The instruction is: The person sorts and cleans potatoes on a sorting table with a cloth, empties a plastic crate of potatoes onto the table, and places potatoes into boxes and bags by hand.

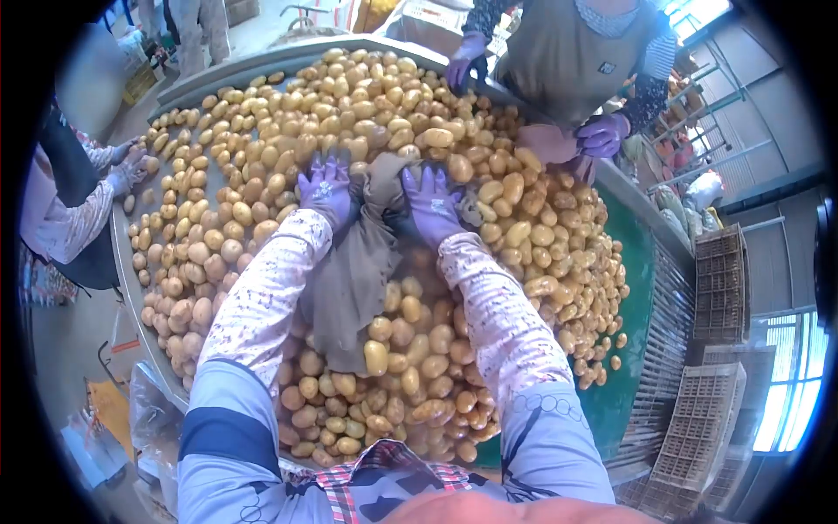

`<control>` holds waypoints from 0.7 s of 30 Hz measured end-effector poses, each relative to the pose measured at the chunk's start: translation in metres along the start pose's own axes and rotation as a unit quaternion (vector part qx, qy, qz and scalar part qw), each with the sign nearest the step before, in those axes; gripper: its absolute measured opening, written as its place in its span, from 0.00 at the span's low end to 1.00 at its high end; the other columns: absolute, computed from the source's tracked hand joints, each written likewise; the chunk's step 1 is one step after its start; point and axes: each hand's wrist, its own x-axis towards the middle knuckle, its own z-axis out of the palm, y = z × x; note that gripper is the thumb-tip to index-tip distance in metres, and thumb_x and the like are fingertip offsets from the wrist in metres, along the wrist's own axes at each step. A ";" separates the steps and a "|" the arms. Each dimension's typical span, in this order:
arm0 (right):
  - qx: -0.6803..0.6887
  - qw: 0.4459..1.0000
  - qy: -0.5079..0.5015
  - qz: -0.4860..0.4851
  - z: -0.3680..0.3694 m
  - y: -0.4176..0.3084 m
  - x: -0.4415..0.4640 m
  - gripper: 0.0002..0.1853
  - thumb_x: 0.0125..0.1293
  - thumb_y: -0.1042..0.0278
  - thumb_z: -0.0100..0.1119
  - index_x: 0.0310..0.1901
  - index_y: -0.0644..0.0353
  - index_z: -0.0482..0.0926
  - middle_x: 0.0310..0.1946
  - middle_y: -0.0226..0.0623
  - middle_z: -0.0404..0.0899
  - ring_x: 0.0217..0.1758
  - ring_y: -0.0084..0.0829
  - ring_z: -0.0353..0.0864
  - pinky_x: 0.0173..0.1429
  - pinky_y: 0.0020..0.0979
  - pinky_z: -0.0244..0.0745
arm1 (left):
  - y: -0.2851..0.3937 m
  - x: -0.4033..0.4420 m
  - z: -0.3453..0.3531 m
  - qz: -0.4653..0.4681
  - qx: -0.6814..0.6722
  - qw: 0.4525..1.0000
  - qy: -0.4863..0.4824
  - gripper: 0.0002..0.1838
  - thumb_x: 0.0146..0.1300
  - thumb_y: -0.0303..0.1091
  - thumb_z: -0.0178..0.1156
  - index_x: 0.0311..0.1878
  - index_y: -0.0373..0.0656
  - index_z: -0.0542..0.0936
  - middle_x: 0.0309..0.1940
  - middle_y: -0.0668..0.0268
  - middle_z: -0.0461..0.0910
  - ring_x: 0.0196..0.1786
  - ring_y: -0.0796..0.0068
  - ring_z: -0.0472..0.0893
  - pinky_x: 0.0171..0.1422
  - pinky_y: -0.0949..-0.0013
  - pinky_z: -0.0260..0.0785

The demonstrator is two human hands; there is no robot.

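Note:
Heaps of yellow potatoes (pixel 419 341) cover a large sorting table (pixel 253 68) in front of me. A damp-looking grey-brown cloth (pixel 349 279) lies bunched over them and trails toward my body. My left hand (pixel 327 190), in a purple glove, rests at the cloth's left edge with its fingers spread. On the other side my right hand (pixel 432 203), gloved alike, lies with fingers apart at the cloth's right edge. Both palms face down, and their undersides are hidden. Part of the cloth passes between the hands.
Across the table stands a person in an apron (pixel 580 70), with a pinkish cloth (pixel 548 142) by one gloved hand. Another person's gloved hands (pixel 131 168) reach in at left. A green belt (pixel 642 279) and slatted rollers (pixel 659 349) lie right, beside plastic crates (pixel 698 419).

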 end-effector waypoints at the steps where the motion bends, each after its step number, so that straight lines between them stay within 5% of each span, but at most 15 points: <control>1: 0.017 1.000 0.010 -0.001 0.004 0.005 0.013 0.26 0.71 0.63 0.36 0.70 0.40 0.57 0.71 0.51 0.53 0.75 0.57 0.49 0.71 0.69 0.42 | -0.002 0.009 0.005 -0.011 0.024 1.000 -0.015 0.39 0.67 0.55 0.41 0.76 0.46 0.47 0.77 0.57 0.45 0.78 0.50 0.46 0.74 0.35 0.39; 4: -0.011 1.000 0.003 0.019 0.019 0.008 0.039 0.26 0.71 0.62 0.38 0.71 0.40 0.57 0.71 0.51 0.53 0.75 0.60 0.48 0.70 0.70 0.45 | -0.001 0.015 0.027 -0.037 0.030 0.999 -0.025 0.38 0.68 0.56 0.38 0.76 0.47 0.47 0.78 0.59 0.38 0.79 0.50 0.40 0.73 0.32 0.36; 6: 0.008 0.996 -0.035 0.078 0.014 -0.005 0.020 0.24 0.73 0.55 0.32 0.69 0.38 0.62 0.73 0.46 0.52 0.76 0.54 0.48 0.70 0.67 0.46 | 0.013 -0.040 -0.017 -0.019 0.004 0.998 -0.060 0.36 0.67 0.56 0.41 0.75 0.52 0.54 0.78 0.55 0.39 0.78 0.47 0.43 0.71 0.30 0.44; 8: 0.003 0.999 -0.017 0.047 0.014 -0.013 -0.016 0.23 0.71 0.58 0.38 0.66 0.43 0.65 0.73 0.45 0.54 0.76 0.46 0.51 0.69 0.64 0.50 | -0.003 -0.070 0.002 0.050 0.018 0.999 0.000 0.32 0.62 0.55 0.50 0.68 0.52 0.66 0.71 0.54 0.58 0.68 0.46 0.64 0.64 0.45 0.64; 10: 0.036 0.999 0.001 0.032 -0.002 -0.019 -0.051 0.24 0.65 0.61 0.49 0.63 0.47 0.68 0.67 0.44 0.62 0.72 0.41 0.60 0.67 0.55 0.58 | -0.001 -0.104 -0.022 0.057 -0.010 0.998 -0.016 0.30 0.58 0.55 0.56 0.60 0.49 0.73 0.59 0.56 0.74 0.57 0.51 0.75 0.58 0.52 0.70; 12: 0.107 0.994 0.023 0.028 -0.024 -0.016 -0.083 0.28 0.55 0.64 0.63 0.60 0.52 0.72 0.59 0.42 0.72 0.64 0.36 0.71 0.63 0.45 0.67 | -0.012 -0.124 -0.028 0.083 -0.165 0.983 -0.014 0.29 0.56 0.56 0.61 0.54 0.44 0.76 0.45 0.56 0.82 0.47 0.55 0.81 0.54 0.57 0.72; 13: 0.337 0.939 0.024 0.064 -0.027 -0.008 -0.097 0.26 0.53 0.68 0.65 0.56 0.55 0.75 0.53 0.40 0.76 0.58 0.34 0.75 0.59 0.39 0.70 | -0.019 -0.135 -0.023 0.069 -0.224 0.972 0.020 0.28 0.56 0.55 0.63 0.52 0.43 0.77 0.42 0.56 0.82 0.46 0.56 0.81 0.53 0.59 0.72; 15: 0.378 0.921 0.086 0.025 -0.022 0.019 -0.119 0.22 0.48 0.78 0.65 0.49 0.61 0.79 0.41 0.38 0.81 0.47 0.29 0.79 0.52 0.29 0.74 | -0.036 -0.148 0.001 0.039 -0.345 0.934 0.079 0.26 0.56 0.52 0.66 0.49 0.40 0.78 0.38 0.56 0.83 0.43 0.59 0.83 0.51 0.63 0.73; 16: 0.409 0.911 0.051 0.014 -0.059 0.021 -0.138 0.24 0.47 0.80 0.66 0.50 0.62 0.78 0.43 0.38 0.81 0.48 0.29 0.79 0.54 0.30 0.74 | -0.037 -0.155 -0.007 0.044 -0.420 0.901 0.099 0.23 0.57 0.46 0.68 0.47 0.38 0.79 0.38 0.56 0.83 0.43 0.65 0.82 0.49 0.67 0.73; 18: 0.521 0.847 0.095 0.033 -0.088 0.018 -0.177 0.25 0.46 0.82 0.67 0.50 0.63 0.77 0.48 0.42 0.79 0.51 0.34 0.78 0.58 0.32 0.72 | -0.026 -0.206 -0.047 0.119 -0.534 0.833 0.083 0.21 0.56 0.41 0.68 0.48 0.38 0.79 0.38 0.55 0.82 0.43 0.61 0.82 0.51 0.62 0.73; 20: 0.373 0.899 0.215 -0.080 -0.125 0.000 -0.219 0.26 0.45 0.82 0.67 0.51 0.62 0.76 0.52 0.44 0.77 0.55 0.39 0.76 0.60 0.35 0.70 | -0.030 -0.245 -0.058 0.208 -0.328 0.885 0.258 0.23 0.51 0.38 0.70 0.50 0.39 0.79 0.40 0.55 0.82 0.45 0.56 0.81 0.54 0.58 0.72; 21: 0.294 0.908 0.264 -0.141 -0.142 -0.015 -0.239 0.27 0.45 0.83 0.67 0.52 0.62 0.76 0.54 0.45 0.76 0.57 0.41 0.75 0.62 0.36 0.70 | -0.023 -0.272 -0.082 0.196 -0.306 0.894 0.261 0.30 0.42 0.35 0.70 0.53 0.41 0.77 0.47 0.51 0.78 0.53 0.49 0.76 0.58 0.54 0.69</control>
